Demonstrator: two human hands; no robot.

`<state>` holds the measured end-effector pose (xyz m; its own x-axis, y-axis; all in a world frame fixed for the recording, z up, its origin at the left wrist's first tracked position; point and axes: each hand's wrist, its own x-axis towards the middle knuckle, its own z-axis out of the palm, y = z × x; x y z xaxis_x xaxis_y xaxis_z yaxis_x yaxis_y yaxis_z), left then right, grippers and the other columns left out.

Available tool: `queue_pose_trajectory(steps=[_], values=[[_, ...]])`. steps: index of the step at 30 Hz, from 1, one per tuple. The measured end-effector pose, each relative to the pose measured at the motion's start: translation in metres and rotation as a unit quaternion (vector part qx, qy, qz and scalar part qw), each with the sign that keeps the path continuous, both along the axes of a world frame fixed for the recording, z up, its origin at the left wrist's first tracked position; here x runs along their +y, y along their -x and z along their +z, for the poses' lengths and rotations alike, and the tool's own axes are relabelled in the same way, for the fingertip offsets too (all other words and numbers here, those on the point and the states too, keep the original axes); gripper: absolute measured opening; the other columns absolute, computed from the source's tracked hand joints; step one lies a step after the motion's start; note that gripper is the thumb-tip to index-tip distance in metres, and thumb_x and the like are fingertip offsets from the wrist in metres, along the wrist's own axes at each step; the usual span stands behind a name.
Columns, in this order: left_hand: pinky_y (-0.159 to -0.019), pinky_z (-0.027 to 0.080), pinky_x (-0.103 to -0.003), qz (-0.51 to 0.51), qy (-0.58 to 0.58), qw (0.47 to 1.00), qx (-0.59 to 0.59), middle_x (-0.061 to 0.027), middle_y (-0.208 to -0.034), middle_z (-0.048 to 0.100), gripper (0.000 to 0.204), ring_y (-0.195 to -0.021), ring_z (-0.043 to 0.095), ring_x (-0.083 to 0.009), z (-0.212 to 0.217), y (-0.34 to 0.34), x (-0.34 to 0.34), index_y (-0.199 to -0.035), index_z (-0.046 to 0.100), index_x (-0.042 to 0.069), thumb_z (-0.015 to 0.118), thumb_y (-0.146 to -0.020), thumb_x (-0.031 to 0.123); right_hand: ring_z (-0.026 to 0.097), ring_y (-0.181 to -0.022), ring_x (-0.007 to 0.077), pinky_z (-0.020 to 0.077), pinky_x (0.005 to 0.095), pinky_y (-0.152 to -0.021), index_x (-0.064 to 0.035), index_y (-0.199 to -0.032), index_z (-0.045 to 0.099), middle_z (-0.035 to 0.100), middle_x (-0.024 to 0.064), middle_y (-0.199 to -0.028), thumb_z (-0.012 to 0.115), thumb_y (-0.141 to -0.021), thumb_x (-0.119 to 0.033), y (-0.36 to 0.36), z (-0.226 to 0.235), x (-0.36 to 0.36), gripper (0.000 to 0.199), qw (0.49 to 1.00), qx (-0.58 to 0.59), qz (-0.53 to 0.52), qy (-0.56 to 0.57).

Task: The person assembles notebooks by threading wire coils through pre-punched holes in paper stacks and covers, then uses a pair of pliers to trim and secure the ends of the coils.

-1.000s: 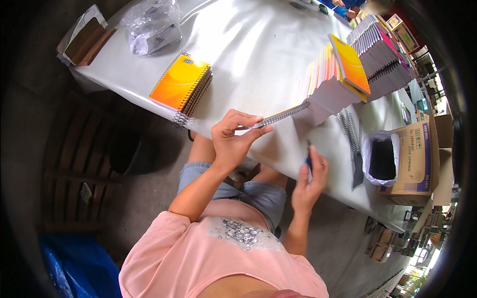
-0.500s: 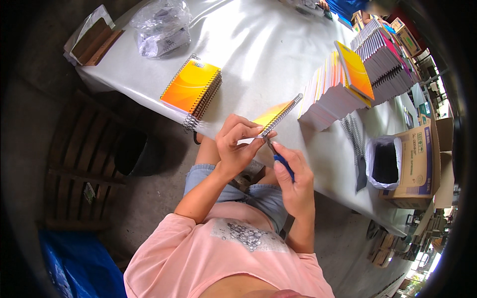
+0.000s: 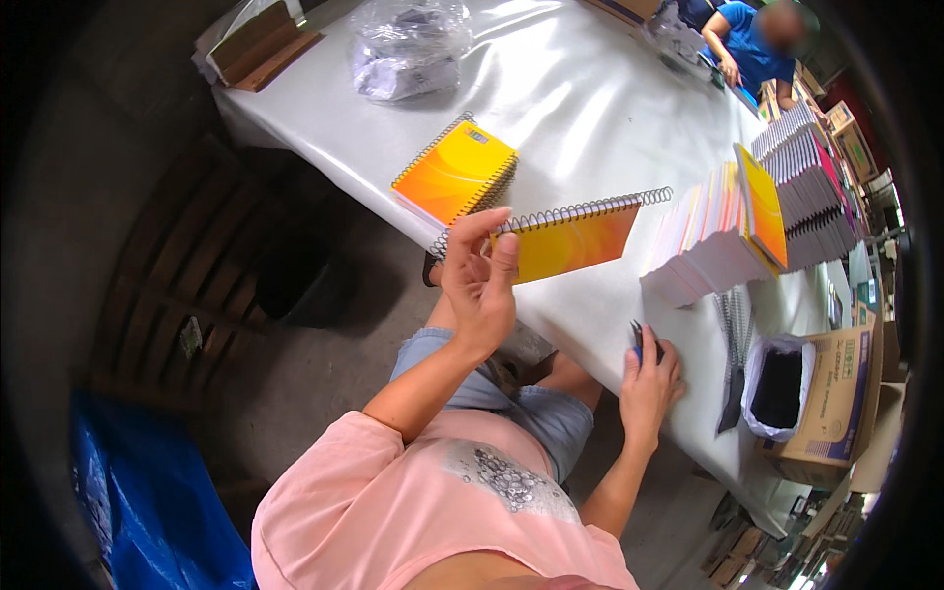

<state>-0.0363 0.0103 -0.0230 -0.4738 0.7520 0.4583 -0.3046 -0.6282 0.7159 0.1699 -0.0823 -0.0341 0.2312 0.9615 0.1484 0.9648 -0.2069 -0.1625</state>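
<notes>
A wire-bound notebook (image 3: 580, 241) with a yellow-orange cover is pinched at its left end between the thumb and fingers of my left hand (image 3: 479, 295). It is held up above the near table edge, and its spiral sticks out past the cover at the right end. My right hand (image 3: 649, 388) rests at the table's edge, closed around blue-handled pliers (image 3: 637, 342) with their dark jaws pointing away from me. Beyond my left hand lies a small pile of bound yellow-orange notebooks (image 3: 457, 172). A row of unbound notebook blocks (image 3: 698, 231) stands to the right, one yellow-orange cover leaning at its end.
Loose wire spirals (image 3: 733, 329) lie right of my right hand, beside a white-lined container (image 3: 777, 388) and a cardboard box (image 3: 834, 393). More stacked notebooks (image 3: 801, 187) stand behind. A plastic-wrapped bundle (image 3: 408, 59) sits far left. Across the table is a person in blue (image 3: 752, 44).
My right hand has drawn the pliers away from the spiral and down to the table edge at the right. My left hand has lifted and turned the notebook so its cover shows.
</notes>
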Motion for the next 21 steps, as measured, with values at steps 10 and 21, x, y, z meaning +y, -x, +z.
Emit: queue_pose_trajectory(steps=[10, 21], values=[[-0.088, 0.043, -0.025, -0.069, 0.021, 0.983, -0.169, -0.0103, -0.101, 0.061, 0.019, -0.098, 0.057, -0.0151, 0.028, 0.059, 0.000, -0.105, 0.058, 0.000, 0.049, -0.089, 0.005, 0.054, -0.078, 0.0101, 0.0445, 0.0245, -0.068, -0.0023, -0.128, 0.049, 0.056, 0.0058, -0.099, 0.062, -0.085, -0.007, 0.112, 0.062, 0.108, 0.045, 0.711, 0.650, 0.201, -0.179], [-0.079, 0.042, -0.033, 0.253, 0.163, 0.873, 0.384, -0.0059, -0.084, 0.065, 0.022, -0.086, 0.052, -0.0230, -0.020, 0.116, 0.042, -0.099, 0.070, 0.010, 0.063, -0.078, 0.009, 0.053, -0.090, 0.0219, 0.0438, 0.0369, -0.082, -0.0123, -0.110, 0.066, 0.056, 0.0088, -0.093, 0.061, -0.085, -0.030, 0.152, 0.008, 0.235, 0.031, 0.915, 0.311, 0.238, -0.094]])
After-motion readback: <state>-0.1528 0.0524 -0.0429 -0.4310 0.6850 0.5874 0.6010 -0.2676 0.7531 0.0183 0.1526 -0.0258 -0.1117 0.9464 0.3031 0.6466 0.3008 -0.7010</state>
